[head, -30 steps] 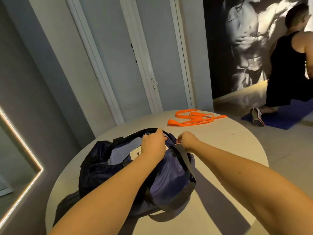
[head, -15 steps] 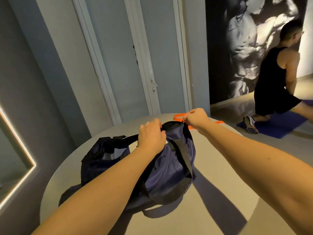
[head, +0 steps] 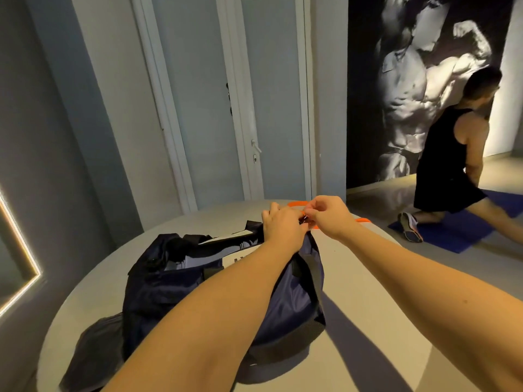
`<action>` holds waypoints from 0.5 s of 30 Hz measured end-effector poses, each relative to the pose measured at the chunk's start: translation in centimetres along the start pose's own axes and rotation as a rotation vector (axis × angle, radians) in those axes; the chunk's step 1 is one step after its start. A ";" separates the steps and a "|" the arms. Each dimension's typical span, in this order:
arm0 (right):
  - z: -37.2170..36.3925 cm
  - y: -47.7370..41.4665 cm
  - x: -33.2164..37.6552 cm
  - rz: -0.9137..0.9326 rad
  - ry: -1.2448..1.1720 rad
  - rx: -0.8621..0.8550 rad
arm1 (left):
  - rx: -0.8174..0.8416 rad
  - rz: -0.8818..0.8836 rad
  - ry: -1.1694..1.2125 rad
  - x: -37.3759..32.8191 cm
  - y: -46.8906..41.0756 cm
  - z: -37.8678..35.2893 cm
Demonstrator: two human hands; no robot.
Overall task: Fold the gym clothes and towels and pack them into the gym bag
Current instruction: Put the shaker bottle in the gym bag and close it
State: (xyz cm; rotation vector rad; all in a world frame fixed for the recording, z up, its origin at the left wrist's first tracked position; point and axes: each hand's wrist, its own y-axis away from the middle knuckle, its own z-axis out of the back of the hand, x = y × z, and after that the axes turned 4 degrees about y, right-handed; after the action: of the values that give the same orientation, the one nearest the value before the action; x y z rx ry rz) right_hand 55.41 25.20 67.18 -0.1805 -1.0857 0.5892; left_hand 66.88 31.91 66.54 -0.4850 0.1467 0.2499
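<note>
Left hand [head: 283, 226] is gripping the gym bag [head: 175, 287] at its far end. Right hand [head: 329, 217] is pinching a small dark tab [head: 303, 219] there.

Our left hand [head: 283, 230] grips the far end of the gym bag [head: 158, 292] on the counter [head: 368, 349]; our right hand [head: 329, 217] pinches it alongside.

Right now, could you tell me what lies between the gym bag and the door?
In the head view, an orange band lies there near the table's far edge, partly hidden behind the left hand and right hand.
</note>
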 end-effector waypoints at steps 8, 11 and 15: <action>0.1 1.7 -2.0 -0.035 -0.231 0.097 | 0.026 0.224 0.198 0.3 -1.9 -1.3; -0.4 2.1 -3.1 -0.025 -0.200 0.224 | -0.015 0.207 0.181 0.1 -1.8 -1.0; -1.0 2.7 -3.2 0.068 -0.148 0.244 | -0.044 0.215 0.081 -0.6 -1.7 -0.6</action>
State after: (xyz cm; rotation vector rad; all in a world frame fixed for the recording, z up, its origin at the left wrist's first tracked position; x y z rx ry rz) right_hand 54.26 25.95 63.09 0.0391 -1.1430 0.8003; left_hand 66.68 30.03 66.93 -0.5241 0.2737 0.4447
